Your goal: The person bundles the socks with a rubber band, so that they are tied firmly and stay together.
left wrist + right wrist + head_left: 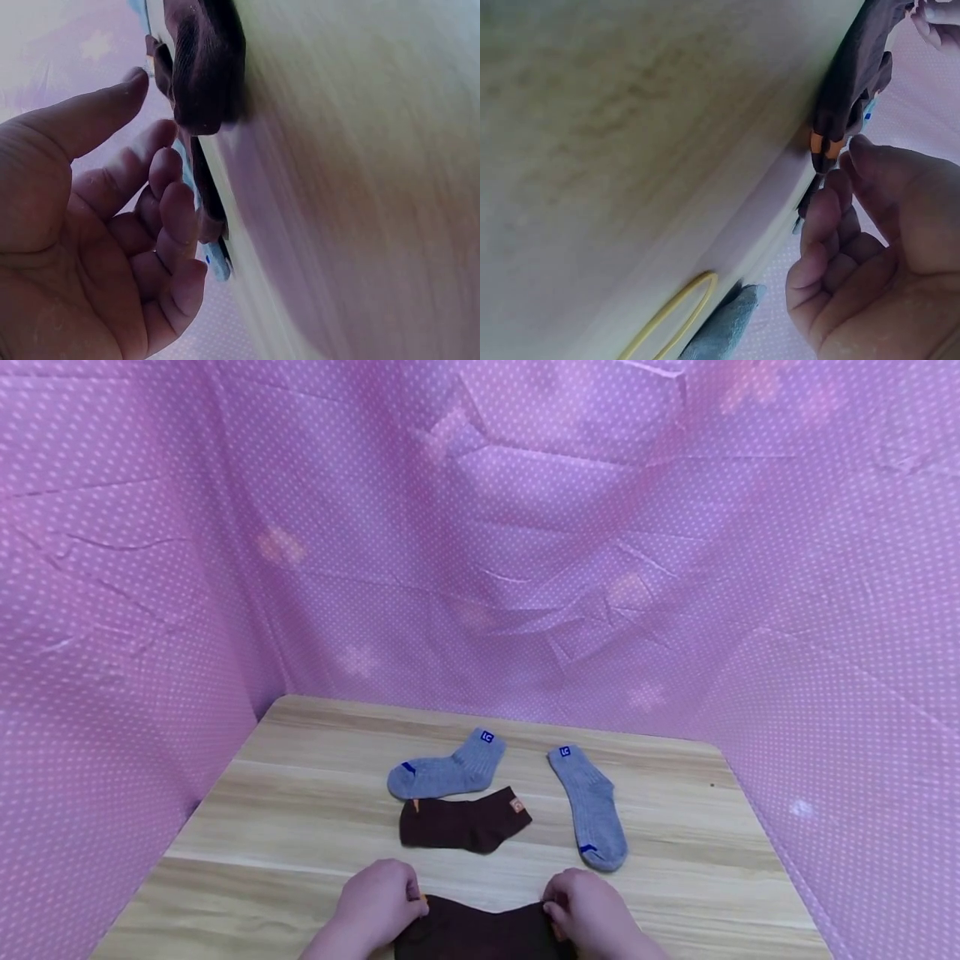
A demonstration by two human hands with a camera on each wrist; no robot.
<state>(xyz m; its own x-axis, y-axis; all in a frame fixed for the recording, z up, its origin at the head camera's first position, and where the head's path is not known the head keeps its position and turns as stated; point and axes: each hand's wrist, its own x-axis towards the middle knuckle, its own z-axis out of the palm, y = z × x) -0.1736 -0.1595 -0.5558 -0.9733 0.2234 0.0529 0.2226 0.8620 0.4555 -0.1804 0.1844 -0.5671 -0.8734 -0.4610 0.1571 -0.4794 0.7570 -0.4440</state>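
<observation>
A dark brown sock (491, 935) with orange details spreads between my hands at the bottom of the head view, its lower part cut off. At its left corner is my left hand (378, 900); in the left wrist view its thumb stands apart from the loosely bent fingers (178, 214), index fingertip beside the sock (202, 82). My right hand (588, 910) pinches the right corner with thumb and index finger. The right wrist view shows the sock's orange-striped end (826, 146) right at these fingertips. Just beyond lies a second brown sock (457, 824).
Two grey socks with blue marks lie farther back on the wooden table (300, 827): one (442, 774) behind the second brown sock, the other (592, 806) to the right. A yellow loop (667, 315) shows in the right wrist view. Pink dotted cloth (480, 543) surrounds the table.
</observation>
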